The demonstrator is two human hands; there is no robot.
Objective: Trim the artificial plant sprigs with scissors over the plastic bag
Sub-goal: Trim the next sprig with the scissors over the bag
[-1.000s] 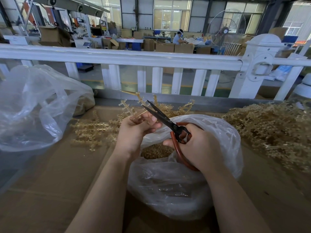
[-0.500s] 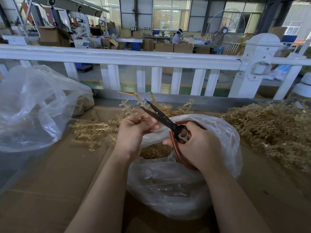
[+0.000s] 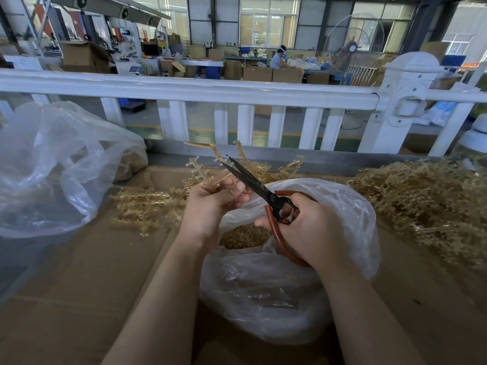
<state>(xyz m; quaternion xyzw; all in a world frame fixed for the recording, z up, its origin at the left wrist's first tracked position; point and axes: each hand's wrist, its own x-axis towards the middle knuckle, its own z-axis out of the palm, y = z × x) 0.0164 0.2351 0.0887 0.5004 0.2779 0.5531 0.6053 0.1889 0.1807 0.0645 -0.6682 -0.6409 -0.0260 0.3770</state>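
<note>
1. Head view: our left hand (image 3: 210, 206) pinches a sprig (image 3: 210, 167) above the bag (image 3: 350, 212).
2. Our right hand (image 3: 313, 230) grips the scissors (image 3: 253, 180), blades slightly parted at the sprig.
3. Trimmings (image 3: 245, 234) lie inside the bag; a sprig pile (image 3: 427, 201) sits to the right.

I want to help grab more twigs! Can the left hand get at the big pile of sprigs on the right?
Probably not easily: the left hand already grips a sprig, and the scissors, right hand and plastic bag lie before that pile.
</note>
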